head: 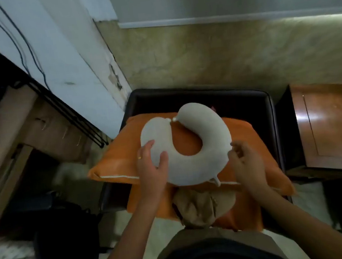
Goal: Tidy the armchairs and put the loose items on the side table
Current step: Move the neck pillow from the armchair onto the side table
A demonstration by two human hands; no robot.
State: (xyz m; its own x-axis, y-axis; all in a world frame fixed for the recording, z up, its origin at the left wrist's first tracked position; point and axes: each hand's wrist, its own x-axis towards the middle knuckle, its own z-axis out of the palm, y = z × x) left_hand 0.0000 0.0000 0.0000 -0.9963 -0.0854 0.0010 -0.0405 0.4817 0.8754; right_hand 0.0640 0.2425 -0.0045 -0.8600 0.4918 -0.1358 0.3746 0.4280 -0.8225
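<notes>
A white U-shaped neck pillow (pixel 206 133) lies on top of an orange cushion (pixel 116 159), which sits on a dark leather armchair (pixel 254 102). My left hand (pixel 150 165) grips the pillow's left arm, thumb on top and fingers round its edge. My right hand (pixel 246 163) is at the pillow's lower right edge with fingers curled; whether it grips the pillow or the cushion seam is unclear. A crumpled beige cloth (pixel 198 205) lies under the cushion's front edge.
A glossy wooden side table (pixel 335 123) stands right of the armchair. A wooden desk (pixel 16 130) with black cables stands at the left by the white wall. Another dark seat (pixel 65 237) is at the lower left. The floor is pale tile.
</notes>
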